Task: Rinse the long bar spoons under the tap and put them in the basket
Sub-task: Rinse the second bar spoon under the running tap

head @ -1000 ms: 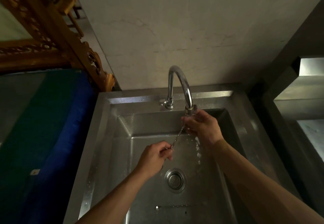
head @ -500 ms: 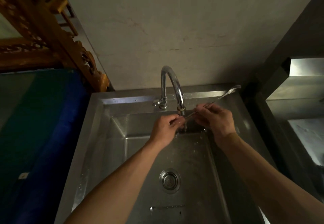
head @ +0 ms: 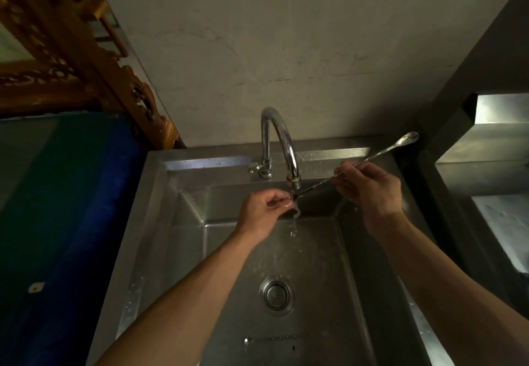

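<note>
Nearest the viewer, a second bar spoon (head: 274, 338) lies flat on the sink (head: 160, 222) floor at 6 o'clock from the drain (head: 276, 294), its long axis running 9 to 3 o'clock, apart from both hands. Beyond the drain, the left hand (head: 262, 213) is curled under the running water (head: 293, 224), its fingertips pinched on the low end of the held bar spoon (head: 380, 152); what sits at that end is hidden by fingers and splash. The right hand (head: 372, 186) lies at 3 o'clock from the left, fingers closed around the mid-shaft. The long axis of the held spoon rises from the stream toward 2 o'clock, so the bowl stands farthest out, past the right hand and over the sink's back rim. The tap (head: 282, 142) spout ends just above the left fingertips. No basket is in view. Judgement: only the low end is under the stream; wetting the bowl calls for drawing the shaft toward 8 o'clock, with the right hand, nearer the bowl, feeding it.
</note>
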Demonstrator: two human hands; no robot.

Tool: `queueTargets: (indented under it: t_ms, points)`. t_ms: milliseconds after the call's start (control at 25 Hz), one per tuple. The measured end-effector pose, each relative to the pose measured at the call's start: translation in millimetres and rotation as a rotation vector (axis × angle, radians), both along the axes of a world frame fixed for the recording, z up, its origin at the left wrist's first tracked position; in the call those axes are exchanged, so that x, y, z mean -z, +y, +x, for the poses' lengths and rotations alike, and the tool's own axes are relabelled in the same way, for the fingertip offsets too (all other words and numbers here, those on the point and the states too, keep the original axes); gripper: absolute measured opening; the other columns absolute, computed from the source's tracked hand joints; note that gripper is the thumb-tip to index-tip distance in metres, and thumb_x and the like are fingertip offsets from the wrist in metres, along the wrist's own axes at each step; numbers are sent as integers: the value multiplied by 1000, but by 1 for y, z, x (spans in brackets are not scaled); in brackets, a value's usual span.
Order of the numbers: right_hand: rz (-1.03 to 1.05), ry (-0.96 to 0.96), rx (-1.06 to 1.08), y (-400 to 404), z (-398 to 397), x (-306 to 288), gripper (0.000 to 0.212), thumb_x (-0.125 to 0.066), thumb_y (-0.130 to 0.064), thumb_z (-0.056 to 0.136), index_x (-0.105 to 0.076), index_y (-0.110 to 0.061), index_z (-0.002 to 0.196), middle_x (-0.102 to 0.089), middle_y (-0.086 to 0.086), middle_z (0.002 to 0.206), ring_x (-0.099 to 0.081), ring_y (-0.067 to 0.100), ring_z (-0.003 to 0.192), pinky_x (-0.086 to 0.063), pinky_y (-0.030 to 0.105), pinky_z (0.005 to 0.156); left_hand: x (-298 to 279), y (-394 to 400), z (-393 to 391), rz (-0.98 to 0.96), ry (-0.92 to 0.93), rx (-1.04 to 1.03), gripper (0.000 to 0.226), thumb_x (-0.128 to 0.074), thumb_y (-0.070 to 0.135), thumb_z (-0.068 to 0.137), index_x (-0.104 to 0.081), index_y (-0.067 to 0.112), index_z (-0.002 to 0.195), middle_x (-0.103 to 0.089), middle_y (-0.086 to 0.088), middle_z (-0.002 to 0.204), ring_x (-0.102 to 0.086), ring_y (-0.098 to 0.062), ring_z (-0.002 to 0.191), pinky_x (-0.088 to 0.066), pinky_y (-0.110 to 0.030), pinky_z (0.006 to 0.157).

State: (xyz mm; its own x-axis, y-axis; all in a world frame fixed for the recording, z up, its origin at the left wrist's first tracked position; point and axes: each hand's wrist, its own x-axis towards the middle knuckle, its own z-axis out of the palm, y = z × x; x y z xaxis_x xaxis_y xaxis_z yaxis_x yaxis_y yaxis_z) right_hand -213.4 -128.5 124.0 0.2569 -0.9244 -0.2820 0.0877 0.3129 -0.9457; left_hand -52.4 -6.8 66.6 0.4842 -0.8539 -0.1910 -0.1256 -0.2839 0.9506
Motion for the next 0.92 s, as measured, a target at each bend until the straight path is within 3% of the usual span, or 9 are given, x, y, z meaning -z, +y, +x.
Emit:
queueTargets:
  t_ms: [160,360,440,560,640,760,920]
  points:
    - [1,1,4,0,-1,-1,10,-66,-10,90,-70,-8,81,-74,7,80,-71,17,69,-59,24,62,-5,-2,-3,-22,43,-47,4,-75,19,79,-72,19,77,-72,8,70,-66,3,65,-47,-7,62]
    - [16,-2,1,3,0,-2,9,-66,-10,90,-70,-10,82,-74,7,81,-72,18,72,-59,24,62,-2,-1,-1,-34,20,-51,4,-74,18,80,-72,16,79,-72,3,74,-66,-3,68,-50,-13,68]
    - [26,4,-9,4,1,-2,8,-66,-9,90,-70,-10,83,-74,8,81,-72,17,70,-59,23,62,-3,1,-2,-27,-29,-37,10,-72,24,81,-70,19,73,-70,5,70,-64,-1,64,-50,-13,67]
    - [23,5,-15,6,2,-1,7,-66,-8,90,-70,-9,85,-74,8,81,-72,15,68,-59,22,61,-3,2,-2,-36,-91,-24,12,-75,18,79,-69,28,74,-71,9,73,-66,1,68,-50,-14,68]
    - [14,14,-20,7,3,0,6,-66,-7,89,-70,-8,85,-74,8,81,-73,13,67,-58,21,60,-3,2,-1,-25,-160,-8,9,-74,25,80,-71,22,73,-72,6,70,-66,-3,65,-51,-18,67]
    - [1,31,-27,7,3,0,5,-66,-8,89,-70,-8,87,-74,9,84,-72,14,70,-59,21,62,-4,2,-1,3,-294,34,6,-72,24,83,-73,19,86,-73,6,78,-63,0,69,-48,-16,67]
    - [-7,24,-23,6,4,-2,9,-66,-8,89,-71,-10,82,-76,6,78,-73,15,70,-59,23,63,-5,3,0,38,-312,37,21,-68,39,84,-70,21,73,-66,8,62,-60,-6,56,-47,-26,57]
